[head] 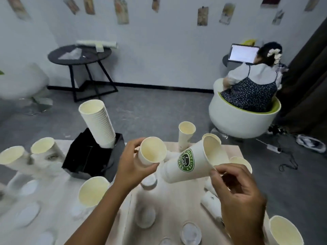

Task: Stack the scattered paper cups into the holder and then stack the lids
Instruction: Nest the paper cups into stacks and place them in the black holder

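Observation:
My left hand grips a plain white paper cup with its mouth tilted toward me. My right hand pinches the rim of a tall white cup with a green logo, which lies tilted with its base pointing at the left cup. A black holder stands at the left of the table with a tall stack of white cups leaning out of it. Loose cups stand about: two at the far left, one in front, one at the back, one at the bottom right. Clear lids lie on the table.
The light wooden table ends just behind the cups. Beyond it, on the grey floor, a person sits in a white tub chair at the right with a laptop. A round black side table stands at the back left. Cables lie on the floor at the right.

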`<state>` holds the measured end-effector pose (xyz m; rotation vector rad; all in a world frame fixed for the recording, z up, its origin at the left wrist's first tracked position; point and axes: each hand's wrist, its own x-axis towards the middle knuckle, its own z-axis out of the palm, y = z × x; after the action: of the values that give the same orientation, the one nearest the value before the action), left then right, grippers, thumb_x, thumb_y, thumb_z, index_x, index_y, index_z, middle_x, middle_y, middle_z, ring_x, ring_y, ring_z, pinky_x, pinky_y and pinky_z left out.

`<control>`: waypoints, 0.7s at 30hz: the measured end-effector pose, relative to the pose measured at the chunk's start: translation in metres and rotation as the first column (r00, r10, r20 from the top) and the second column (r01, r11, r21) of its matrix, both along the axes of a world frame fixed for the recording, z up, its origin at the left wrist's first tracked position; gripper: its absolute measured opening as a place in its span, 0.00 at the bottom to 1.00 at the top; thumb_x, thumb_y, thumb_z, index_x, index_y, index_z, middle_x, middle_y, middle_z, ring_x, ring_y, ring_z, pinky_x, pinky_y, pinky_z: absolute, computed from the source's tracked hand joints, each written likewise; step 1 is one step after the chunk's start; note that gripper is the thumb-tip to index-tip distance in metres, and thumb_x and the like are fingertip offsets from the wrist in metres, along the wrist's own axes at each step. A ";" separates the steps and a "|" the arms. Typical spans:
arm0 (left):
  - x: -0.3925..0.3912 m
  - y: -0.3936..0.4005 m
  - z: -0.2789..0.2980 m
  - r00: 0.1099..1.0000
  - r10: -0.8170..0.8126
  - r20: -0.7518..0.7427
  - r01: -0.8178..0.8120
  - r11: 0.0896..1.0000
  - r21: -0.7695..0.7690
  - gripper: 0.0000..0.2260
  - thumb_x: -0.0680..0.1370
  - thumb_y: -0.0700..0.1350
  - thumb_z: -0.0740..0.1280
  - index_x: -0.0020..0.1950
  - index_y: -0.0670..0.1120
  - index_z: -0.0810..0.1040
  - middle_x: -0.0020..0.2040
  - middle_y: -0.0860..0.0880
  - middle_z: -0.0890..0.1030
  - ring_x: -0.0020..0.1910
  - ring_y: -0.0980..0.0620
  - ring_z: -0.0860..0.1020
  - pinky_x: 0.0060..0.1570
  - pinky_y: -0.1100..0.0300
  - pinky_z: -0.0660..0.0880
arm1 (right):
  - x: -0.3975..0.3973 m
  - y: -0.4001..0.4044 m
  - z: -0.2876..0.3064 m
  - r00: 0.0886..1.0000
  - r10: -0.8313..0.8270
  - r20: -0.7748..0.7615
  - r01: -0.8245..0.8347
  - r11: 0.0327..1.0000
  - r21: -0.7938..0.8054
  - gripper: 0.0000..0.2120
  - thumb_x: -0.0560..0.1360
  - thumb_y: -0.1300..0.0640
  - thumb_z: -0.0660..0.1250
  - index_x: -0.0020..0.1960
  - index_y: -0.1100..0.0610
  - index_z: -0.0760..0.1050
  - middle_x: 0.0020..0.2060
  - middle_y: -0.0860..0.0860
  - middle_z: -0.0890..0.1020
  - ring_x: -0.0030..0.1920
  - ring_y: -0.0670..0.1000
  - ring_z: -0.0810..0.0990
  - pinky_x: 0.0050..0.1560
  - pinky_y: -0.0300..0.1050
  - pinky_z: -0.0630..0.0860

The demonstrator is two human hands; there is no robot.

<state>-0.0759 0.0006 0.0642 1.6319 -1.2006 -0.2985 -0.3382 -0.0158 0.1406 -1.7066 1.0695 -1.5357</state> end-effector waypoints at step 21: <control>0.107 0.182 0.026 0.973 0.040 -0.226 -0.057 0.996 -0.068 0.36 0.61 0.54 0.82 0.67 0.59 0.73 0.62 0.63 0.79 0.62 0.58 0.79 0.55 0.67 0.77 | 0.137 0.101 0.062 0.981 0.156 -0.117 -0.170 0.978 -0.120 0.07 0.73 0.57 0.74 0.42 0.45 0.81 0.41 0.45 0.82 0.36 0.51 0.77 0.40 0.46 0.75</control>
<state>0.0313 0.1821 0.0900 1.5164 -0.9883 -0.3922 -0.2008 0.0853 0.2024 -1.9339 0.8723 -1.4505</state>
